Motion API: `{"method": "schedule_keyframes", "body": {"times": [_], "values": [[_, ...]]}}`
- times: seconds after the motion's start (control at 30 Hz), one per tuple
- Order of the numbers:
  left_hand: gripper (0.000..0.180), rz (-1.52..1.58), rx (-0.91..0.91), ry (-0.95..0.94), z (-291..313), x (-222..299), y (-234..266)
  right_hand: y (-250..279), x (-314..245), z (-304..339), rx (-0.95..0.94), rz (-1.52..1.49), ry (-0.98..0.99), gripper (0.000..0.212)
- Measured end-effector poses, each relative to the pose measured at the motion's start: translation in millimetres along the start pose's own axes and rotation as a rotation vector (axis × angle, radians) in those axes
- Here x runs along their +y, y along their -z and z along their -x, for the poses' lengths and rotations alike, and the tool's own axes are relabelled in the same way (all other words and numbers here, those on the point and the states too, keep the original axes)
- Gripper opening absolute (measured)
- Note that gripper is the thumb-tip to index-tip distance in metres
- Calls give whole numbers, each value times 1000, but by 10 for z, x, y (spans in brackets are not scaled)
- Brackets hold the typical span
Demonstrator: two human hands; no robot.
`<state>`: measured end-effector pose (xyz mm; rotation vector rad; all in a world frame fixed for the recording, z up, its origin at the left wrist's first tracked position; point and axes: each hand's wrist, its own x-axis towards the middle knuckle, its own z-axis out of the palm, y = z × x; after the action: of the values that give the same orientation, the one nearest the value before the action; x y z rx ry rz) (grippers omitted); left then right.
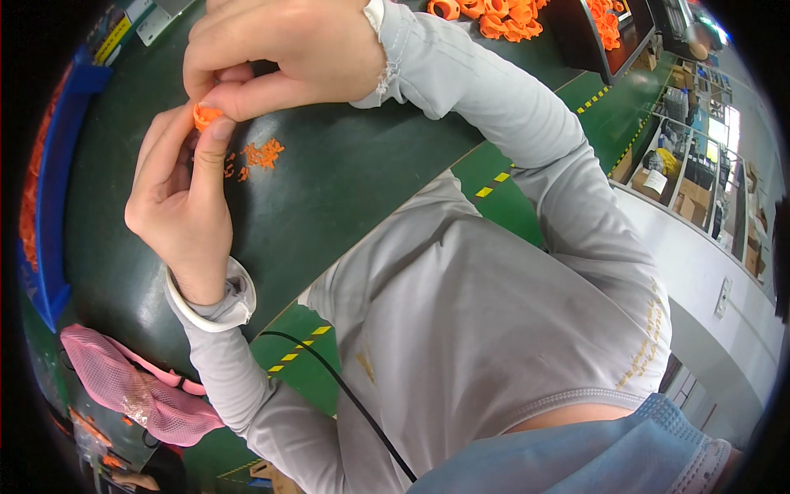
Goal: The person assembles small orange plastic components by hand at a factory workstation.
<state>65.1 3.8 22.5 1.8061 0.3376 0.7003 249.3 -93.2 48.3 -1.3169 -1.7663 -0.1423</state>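
Note:
A small orange plastic ring-shaped part [202, 120] is pinched between both hands above the dark green table [329, 177]. My left hand [185, 202] grips it from below between thumb and fingers. From above, my right hand [284, 53] closes its thumb and bent fingers at the part's upper edge; whether a small tool is also in those fingers is hidden. Beside the left thumb, a little heap of orange plastic scraps [265, 154] lies on the tabletop.
Several orange ring parts [498, 15] are piled beyond my right forearm, near a black tray [568, 37] with more. A blue bin [54, 284] of orange pieces borders the left side. A pink mesh item [136, 383] lies by my left forearm; a black cable [346, 387] crosses my front.

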Motion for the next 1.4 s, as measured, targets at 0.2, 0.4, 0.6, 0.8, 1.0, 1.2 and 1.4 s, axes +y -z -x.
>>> {"method": "schedule_keyframes", "body": {"times": [0.2,0.4,0.6,0.8,1.0,1.2,1.4], "values": [[20,-70,25,-61,-22,47,-20,61,-56,-9,-15,-20,-49,11],[17,-492,-4,-301,-60,71,13,71,4,-17,-189,-215,-281,9],[15,-318,21,-104,-18,35,25,-63,83,73,-60,-72,-49,8],[16,-181,-6,-22,5,-10,38,-123,131,119,-280,58,-114,16],[16,-171,-19,5,6,-27,61,-134,113,107,-328,117,-133,17],[17,-82,-45,69,11,-12,86,-17,91,41,-228,59,-35,9],[18,33,-117,211,1,52,190,82,135,12,-243,-213,-107,14]]}}
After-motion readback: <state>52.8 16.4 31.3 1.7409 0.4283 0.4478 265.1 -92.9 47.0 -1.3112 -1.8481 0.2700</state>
